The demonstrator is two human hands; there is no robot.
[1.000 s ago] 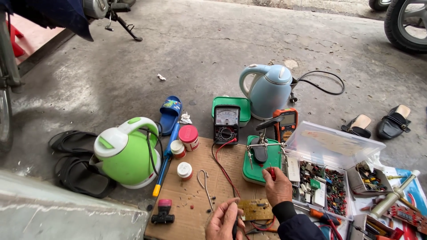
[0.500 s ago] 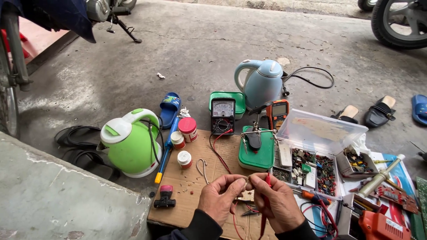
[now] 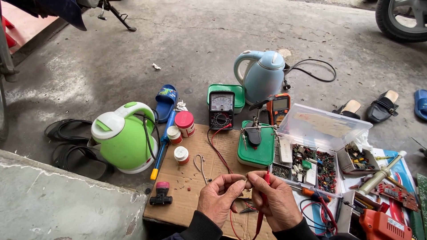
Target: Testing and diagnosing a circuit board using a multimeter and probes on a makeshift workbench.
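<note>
At the far left a green kettle [image 3: 122, 138] stands on the concrete beside a sheet of cardboard [image 3: 187, 195], with a blue-handled tool [image 3: 161, 144] lying along the cardboard's edge and small white jars [image 3: 181, 154] just right of it. Low at the centre, the left hand [image 3: 220, 198] pinches a tiny component [image 3: 246, 177] between thumb and fingertips, above the cardboard. The right hand [image 3: 275, 200] meets it fingertip to fingertip, closed around a red test probe [image 3: 263, 204] whose lead trails down. Behind them sit an analogue meter [image 3: 221, 110] and a green stand with clips [image 3: 255, 146], then a pale blue kettle [image 3: 262, 76]. To the right lies an open clear parts box [image 3: 311, 162].
</note>
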